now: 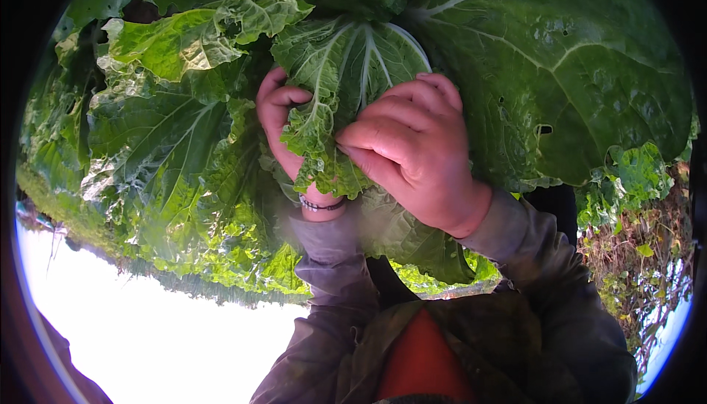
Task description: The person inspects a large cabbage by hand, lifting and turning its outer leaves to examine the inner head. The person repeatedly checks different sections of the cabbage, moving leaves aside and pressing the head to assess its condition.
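Observation:
A crinkled green cabbage leaf (315, 78) with pale ribs stands in the middle of the plant, between my two hands. My right hand (414, 144) pinches its frilly edge between thumb and forefinger. On the leaf's other side, my left hand (281, 117) curls its fingers around the edge; its palm and lower part are partly hidden behind the leaf. A dark beaded bracelet (321, 204) circles my left wrist. Above the hands, the bases of the pale ribs run down into the dark heart of the plant.
A very broad leaf (563, 67) with small holes spreads at the right. More large leaves (165, 128) crowd the left side, some sunlit and crumpled. Under my forearms hangs another leaf (414, 233). Dry brown stems and vines (640, 260) stand at the far right.

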Demonstrator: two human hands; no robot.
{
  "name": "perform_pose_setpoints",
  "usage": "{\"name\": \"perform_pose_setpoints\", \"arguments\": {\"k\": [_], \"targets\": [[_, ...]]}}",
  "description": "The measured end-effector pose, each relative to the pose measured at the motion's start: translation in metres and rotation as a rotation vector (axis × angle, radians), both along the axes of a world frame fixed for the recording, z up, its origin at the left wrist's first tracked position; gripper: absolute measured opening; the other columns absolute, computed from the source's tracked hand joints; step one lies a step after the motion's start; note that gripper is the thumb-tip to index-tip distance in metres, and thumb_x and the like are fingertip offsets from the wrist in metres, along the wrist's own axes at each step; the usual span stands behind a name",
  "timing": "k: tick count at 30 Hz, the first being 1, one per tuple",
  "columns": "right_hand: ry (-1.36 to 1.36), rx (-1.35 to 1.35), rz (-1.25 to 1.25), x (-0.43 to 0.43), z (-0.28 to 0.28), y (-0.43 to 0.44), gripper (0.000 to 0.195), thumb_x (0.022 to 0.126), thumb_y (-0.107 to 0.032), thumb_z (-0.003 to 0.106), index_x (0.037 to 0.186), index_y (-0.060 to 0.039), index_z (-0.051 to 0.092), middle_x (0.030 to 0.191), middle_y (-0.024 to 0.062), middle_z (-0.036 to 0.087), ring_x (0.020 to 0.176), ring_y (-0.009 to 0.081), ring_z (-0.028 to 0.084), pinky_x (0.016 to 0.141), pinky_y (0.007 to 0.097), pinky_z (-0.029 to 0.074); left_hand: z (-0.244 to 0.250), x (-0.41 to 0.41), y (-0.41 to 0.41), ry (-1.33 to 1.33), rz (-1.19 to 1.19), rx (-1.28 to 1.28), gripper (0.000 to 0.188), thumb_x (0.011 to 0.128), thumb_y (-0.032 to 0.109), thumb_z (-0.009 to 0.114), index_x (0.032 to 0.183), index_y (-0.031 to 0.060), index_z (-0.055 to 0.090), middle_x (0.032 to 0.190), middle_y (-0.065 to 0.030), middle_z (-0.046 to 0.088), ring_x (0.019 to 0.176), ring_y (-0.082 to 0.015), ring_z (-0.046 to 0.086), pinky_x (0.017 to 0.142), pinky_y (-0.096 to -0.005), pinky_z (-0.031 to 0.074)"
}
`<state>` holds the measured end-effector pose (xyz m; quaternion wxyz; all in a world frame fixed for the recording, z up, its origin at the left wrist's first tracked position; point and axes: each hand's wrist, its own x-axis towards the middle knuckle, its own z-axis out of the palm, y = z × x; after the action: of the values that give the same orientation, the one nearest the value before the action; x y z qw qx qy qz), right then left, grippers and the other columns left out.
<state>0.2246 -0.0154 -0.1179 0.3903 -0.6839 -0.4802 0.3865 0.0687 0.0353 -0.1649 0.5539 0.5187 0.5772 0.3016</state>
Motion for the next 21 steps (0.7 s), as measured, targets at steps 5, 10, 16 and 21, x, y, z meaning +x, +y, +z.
{"name": "perform_pose_setpoints", "arguments": {"k": [5,10,16,21], "targets": [[0.326,-0.04,-0.108,0.019,0.011,0.003,0.01,0.09,-0.007,0.076,0.092,-0.0087,0.067,0.106,0.0084,0.071,0.1,0.0247,0.064,0.096,0.0398,0.044,0.01,0.001,0.005,-0.023,0.072,-0.057,0.041,0.081,0.007,0.082,0.112,0.0067,0.055,0.146,-0.0136,0.051,0.128,-0.0281,0.059,0.11,-0.0417,0.049],[0.638,-0.121,-0.695,0.049,-0.005,-0.006,0.047,0.111,-0.011,0.051,0.157,-0.0056,0.043,0.151,0.0171,0.054,0.123,0.0198,0.061,0.106,0.036,0.047,-0.001,-0.011,0.002,-0.03,0.092,-0.001,0.041,0.082,0.003,0.08,0.113,0.0053,0.053,0.147,-0.017,0.053,0.131,-0.0308,0.058,0.113,-0.0453,0.05],[0.746,-0.275,-0.668,0.096,-0.017,-0.025,0.05,0.103,-0.001,0.062,0.152,-0.0059,0.05,0.108,0.0028,0.069,0.098,0.0117,0.065,0.09,0.0295,0.052,-0.018,-0.018,0.001,-0.029,0.121,0.076,0.038,0.085,0.01,0.08,0.111,0.004,0.053,0.145,-0.0226,0.054,0.128,-0.0316,0.061,0.112,-0.0456,0.053],[0.569,-0.256,-0.476,0.076,-0.01,-0.024,0.074,0.088,0.01,0.061,0.156,-0.0145,0.047,0.15,0.0034,0.05,0.139,0.0182,0.047,0.109,0.0339,0.041,-0.029,-0.044,0.014,0.032,0.012,0.024,0.036,0.09,0.014,0.079,0.114,0.0039,0.054,0.142,-0.0225,0.058,0.127,-0.0326,0.063,0.108,-0.0448,0.056]]}}
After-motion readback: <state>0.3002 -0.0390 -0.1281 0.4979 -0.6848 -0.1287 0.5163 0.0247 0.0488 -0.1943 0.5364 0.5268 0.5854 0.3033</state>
